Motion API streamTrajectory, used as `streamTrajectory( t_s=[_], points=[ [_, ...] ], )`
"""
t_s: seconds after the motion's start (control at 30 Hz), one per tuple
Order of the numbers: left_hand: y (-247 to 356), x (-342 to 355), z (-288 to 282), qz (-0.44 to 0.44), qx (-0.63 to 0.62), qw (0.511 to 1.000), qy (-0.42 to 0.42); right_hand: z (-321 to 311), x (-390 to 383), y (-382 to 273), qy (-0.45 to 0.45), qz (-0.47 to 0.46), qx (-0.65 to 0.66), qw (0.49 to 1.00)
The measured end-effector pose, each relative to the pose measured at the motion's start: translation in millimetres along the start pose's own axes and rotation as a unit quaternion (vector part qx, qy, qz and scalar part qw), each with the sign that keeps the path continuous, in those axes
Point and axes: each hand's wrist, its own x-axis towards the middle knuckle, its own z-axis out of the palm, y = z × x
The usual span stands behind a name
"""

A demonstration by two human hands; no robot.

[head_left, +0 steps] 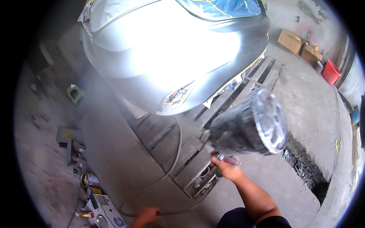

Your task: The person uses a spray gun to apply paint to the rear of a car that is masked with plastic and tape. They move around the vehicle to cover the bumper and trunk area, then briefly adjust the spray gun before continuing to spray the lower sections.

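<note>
My right hand (230,171) is wrapped around the grip of a spray gun (227,157), which carries a large paint cup (247,127), tilted, dark and smeared, with a shiny rim. Low in the picture, my left hand (146,216), somewhat blurred, is closed on a grey hose (178,146). The hose loops over the floor between the hand and the car. Ahead stands a silver-grey car body (140,60) with a bright glare across it. Its lamp (176,98) sits at the near corner, and blue film (224,8) with yellow tape covers the glass. The gun is apart from the bodywork; haze hangs at left.
Slatted grating (163,136) runs under the car. A rubble-filled trench (304,163) lies to the right. Cardboard boxes (290,41) and a red bucket (331,72) stand far right. At left are a green stool (75,94), a paint can (89,179) and a white scale (108,209).
</note>
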Motion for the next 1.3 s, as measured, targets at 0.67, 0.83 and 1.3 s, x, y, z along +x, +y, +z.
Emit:
streamTrajectory(
  t_s=[0.67, 0.83, 1.3],
  points=[
    [-32.9, -38.9, 44.5, 0.042, -0.111, 0.974, -0.192, 0.5, 26.8, 71.7, 0.048, -0.055, 0.151, 0.986],
    [-6.4, -48.5, 36.9, -0.027, -0.040, 0.961, -0.272, 20.3, 7.7, 108.7, -0.012, -0.065, 0.135, 0.989],
    [24.8, -52.1, 14.5, -0.004, -0.118, 0.960, -0.253, 56.6, 31.4, 89.3, 0.041, -0.149, 0.194, 0.969]
  ],
)
